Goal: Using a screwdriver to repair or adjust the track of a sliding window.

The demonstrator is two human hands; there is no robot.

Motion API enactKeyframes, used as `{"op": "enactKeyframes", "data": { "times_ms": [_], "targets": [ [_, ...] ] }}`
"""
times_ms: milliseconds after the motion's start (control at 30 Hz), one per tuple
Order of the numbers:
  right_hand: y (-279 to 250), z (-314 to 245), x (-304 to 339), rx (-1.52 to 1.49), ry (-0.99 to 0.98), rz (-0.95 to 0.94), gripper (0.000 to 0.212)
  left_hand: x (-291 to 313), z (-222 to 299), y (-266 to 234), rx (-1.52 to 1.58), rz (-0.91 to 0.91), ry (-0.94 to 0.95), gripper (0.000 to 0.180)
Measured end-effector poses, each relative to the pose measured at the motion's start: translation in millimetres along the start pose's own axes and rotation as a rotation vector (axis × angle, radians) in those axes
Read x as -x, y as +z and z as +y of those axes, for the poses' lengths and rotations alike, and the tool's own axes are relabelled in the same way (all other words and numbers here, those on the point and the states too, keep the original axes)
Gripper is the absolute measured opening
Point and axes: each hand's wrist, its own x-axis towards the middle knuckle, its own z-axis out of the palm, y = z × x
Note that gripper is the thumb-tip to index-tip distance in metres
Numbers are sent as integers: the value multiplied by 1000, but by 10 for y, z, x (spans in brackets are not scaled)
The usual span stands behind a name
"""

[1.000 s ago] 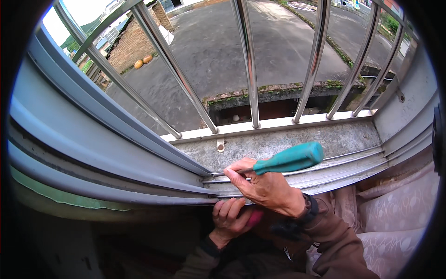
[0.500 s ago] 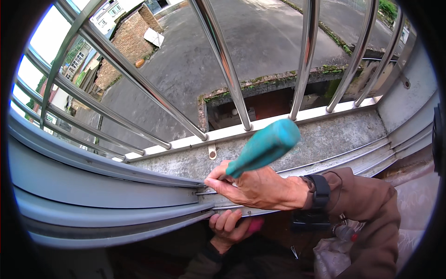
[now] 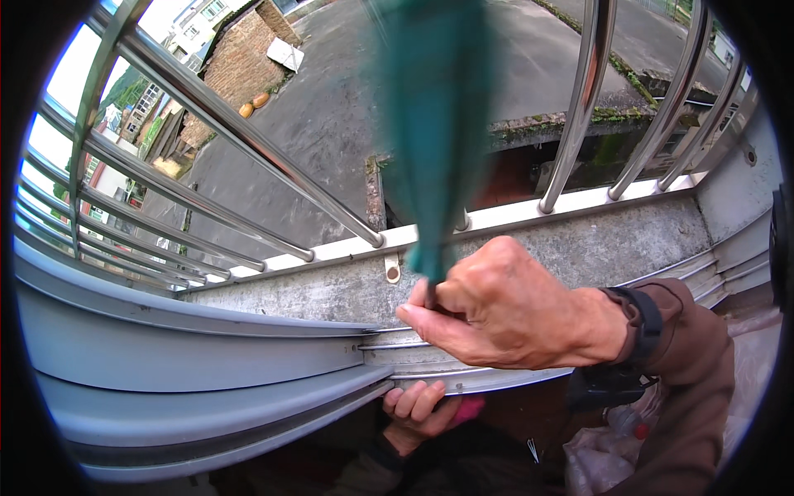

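Note:
In my right hand [image 3: 521, 310] is a screwdriver-like tool with a teal handle [image 3: 438, 124], blurred by motion. Thumb and fingers pinch its dark, thin shaft below the handle, which stands up toward me; its tip is hidden. That hand is above the metal window track [image 3: 488, 379], beside the end of the grey sliding sash [image 3: 182, 355]. Below, my left hand [image 3: 418, 413] curls its fingers over the near edge of the track, close to the sash corner. Something pink [image 3: 469, 407] shows beside its palm, too dark to name.
Steel security bars [image 3: 273, 169] rise beyond a rough concrete ledge [image 3: 538, 244]. A small metal bracket [image 3: 392, 269] sits on the ledge. Clear plastic bags [image 3: 600, 459] lie at lower right. Outside is a dark flat roof [image 3: 322, 107] with a brick structure.
My right hand has moved right and come nearer, lifting the tool. Its handle has swung from leaning right to nearly upright. My left hand keeps its place on the track edge; the view has shifted slightly.

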Motion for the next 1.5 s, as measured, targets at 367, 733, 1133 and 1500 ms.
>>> {"op": "enactKeyframes", "data": {
  "times_ms": [367, 733, 1133, 1500],
  "targets": [
    [442, 305, 5, -267, 1, -44, 44, 35, -14, 0, 29, 10, -8, 24],
    [380, 254, 24, -129, -206, 7, 36, 79, -52, -57, -10, -76, 7, 33],
    [667, 408, 140, -269, -162, -64, 18, -162, -8, 17, 19, 19, -8, 44],
    [-10, 79, 657, 249, -300, 9, 21, 14, 88, 120, 44, 91, -78, 19]
  ]
}}
